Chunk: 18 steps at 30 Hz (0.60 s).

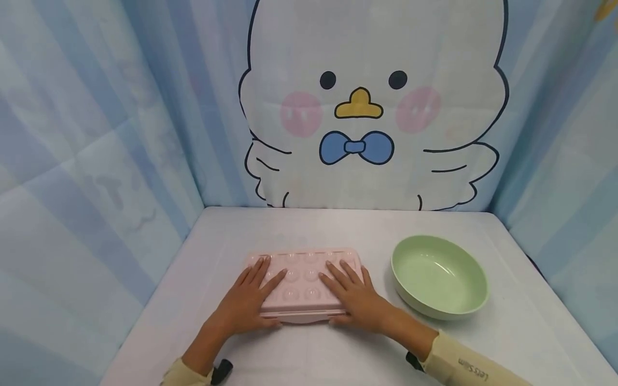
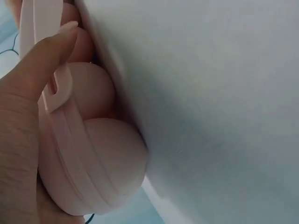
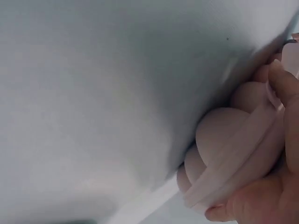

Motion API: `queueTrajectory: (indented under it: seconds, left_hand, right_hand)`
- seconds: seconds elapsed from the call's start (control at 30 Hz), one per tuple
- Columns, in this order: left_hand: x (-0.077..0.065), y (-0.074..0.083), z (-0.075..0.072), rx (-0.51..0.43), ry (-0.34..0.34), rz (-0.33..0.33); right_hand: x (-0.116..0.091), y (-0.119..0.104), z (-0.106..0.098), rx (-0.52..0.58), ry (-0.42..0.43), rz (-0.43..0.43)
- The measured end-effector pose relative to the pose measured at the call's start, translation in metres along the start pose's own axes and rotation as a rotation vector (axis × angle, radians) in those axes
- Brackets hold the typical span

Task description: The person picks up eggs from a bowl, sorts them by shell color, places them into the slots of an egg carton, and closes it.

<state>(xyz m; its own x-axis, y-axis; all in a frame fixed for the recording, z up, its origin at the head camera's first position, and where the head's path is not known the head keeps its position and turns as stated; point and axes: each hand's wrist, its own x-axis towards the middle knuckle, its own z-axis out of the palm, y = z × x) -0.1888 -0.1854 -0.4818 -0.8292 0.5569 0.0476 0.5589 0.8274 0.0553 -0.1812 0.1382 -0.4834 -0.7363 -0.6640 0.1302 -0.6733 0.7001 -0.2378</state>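
A pink plastic egg box (image 1: 300, 301) with a domed-bump lid lies lidded on the white table, its long side toward me. My left hand (image 1: 247, 303) rests on its left end, fingers spread straight over the lid, thumb along the front edge. Mirroring it on the right end, my right hand (image 1: 363, 304) lays its extended fingers on the lid. In the left wrist view the left thumb (image 2: 49, 53) lies over the front rim by a latch flap (image 2: 61, 88). The right thumb (image 3: 283, 84) touches the front rim too, above the rounded egg cups (image 3: 223, 128).
A light green round bowl (image 1: 436, 276) stands right of the egg box, just beyond my right forearm. The white table (image 1: 299, 356) ends at a curtain (image 1: 357, 182) with a cartoon bird; more blue curtains (image 1: 82, 187) hang on both sides.
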Motion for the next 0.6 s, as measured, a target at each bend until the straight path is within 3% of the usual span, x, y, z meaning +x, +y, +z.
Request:
queueTrajectory:
  seconds: [0.23, 0.37, 0.53, 0.6]
  left_hand:
    - [0.002, 0.005, 0.007, 0.017, 0.047, -0.013]
    - [0.002, 0.006, 0.01, 0.018, 0.042, -0.024]
    - [-0.004, 0.006, 0.008, -0.008, 0.02, -0.08]
    - [-0.007, 0.006, 0.004, -0.045, 0.006, -0.114]
  right_hand:
    - [-0.008, 0.0, 0.015, -0.132, 0.093, 0.019]
    - [-0.011, 0.0, 0.02, -0.138, 0.134, 0.015]
    - [-0.006, -0.004, 0.023, -0.144, 0.165, 0.016]
    - [-0.007, -0.01, 0.02, -0.189, 0.17, 0.071]
